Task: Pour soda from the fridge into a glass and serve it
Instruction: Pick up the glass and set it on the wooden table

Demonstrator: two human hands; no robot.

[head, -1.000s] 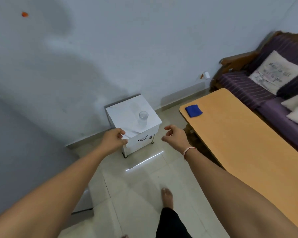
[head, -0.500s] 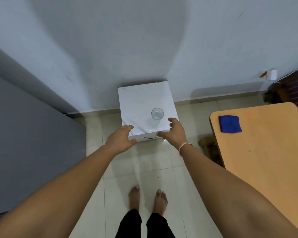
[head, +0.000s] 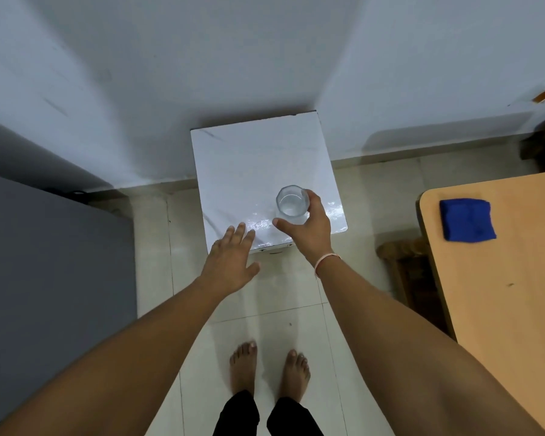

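A clear empty glass point(head: 291, 203) stands upright near the front right of a small white cabinet's top point(head: 252, 165). My right hand point(head: 309, 229) curls around the glass, thumb at its front and fingers at its right side. My left hand point(head: 233, 261) is flat and open, fingers spread, its fingertips over the cabinet's front left edge, holding nothing. No soda is in view.
A large grey appliance point(head: 51, 278) fills the left side. A wooden table point(head: 501, 294) stands at the right with a blue cloth point(head: 466, 219) on it. A dark wooden stool point(head: 403, 259) sits beside the table. My bare feet point(head: 268, 369) stand on pale tiles.
I have stepped closer to the cabinet. My right hand moved forward from the cabinet's front edge and wrapped around the glass. My left hand opened flat.
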